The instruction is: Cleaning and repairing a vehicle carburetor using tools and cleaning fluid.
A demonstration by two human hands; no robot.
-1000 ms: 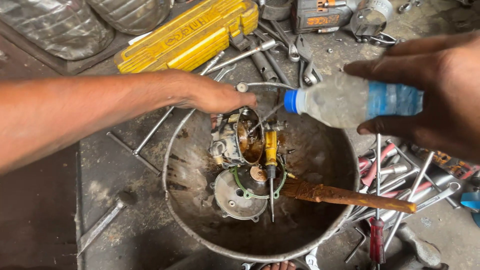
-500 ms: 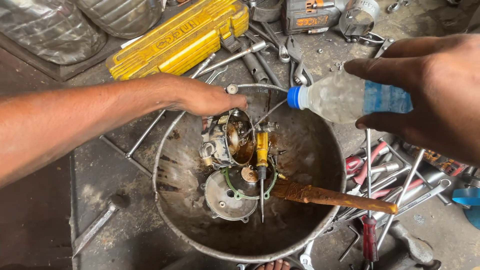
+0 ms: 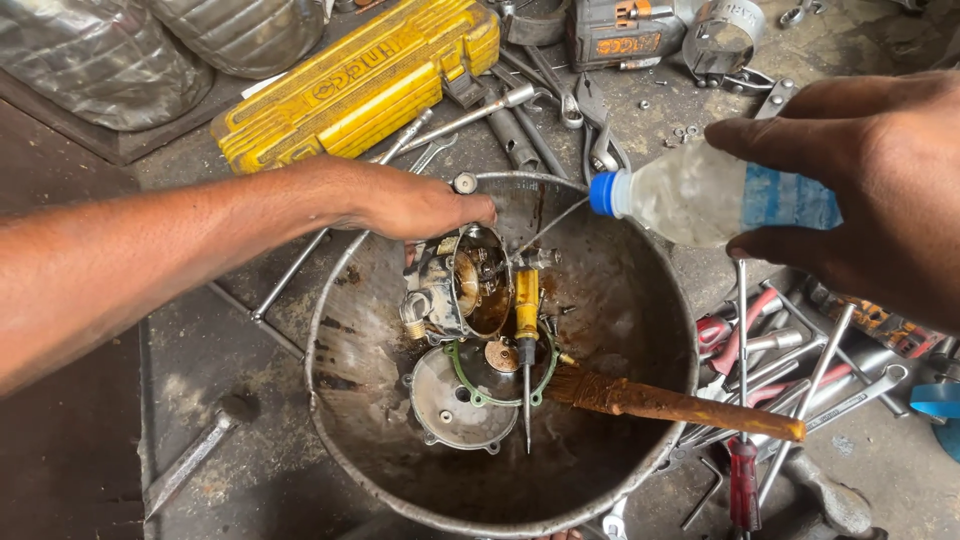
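Observation:
My right hand (image 3: pixel 880 190) grips a clear plastic bottle (image 3: pixel 700 195) with a blue cap, held sideways with the cap over the far rim of a dirty round metal basin (image 3: pixel 350 300). My left hand (image 3: pixel 420 205) reaches in over the basin's far edge and holds a grimy carburetor body (image 3: pixel 455 290) tilted on its side. Below it in the basin lie a round metal cover (image 3: pixel 455 410), a green gasket ring (image 3: pixel 470 385), a yellow-handled screwdriver (image 3: pixel 526 330) and a rusty brush handle (image 3: pixel 680 405) leaning over the right rim.
A yellow tool case (image 3: pixel 350 85) lies behind the basin. Wrenches, sockets and pliers (image 3: pixel 780 370) are scattered at the right and back. A power tool (image 3: pixel 625 35) sits at the top. Crumpled clear plastic containers (image 3: pixel 80 60) fill the top left corner. A long bolt (image 3: pixel 200 450) lies at lower left.
The bottle has stayed near the basin's far right rim, cap pointing left. My left hand keeps its hold on the carburetor body. The view has shifted slightly.

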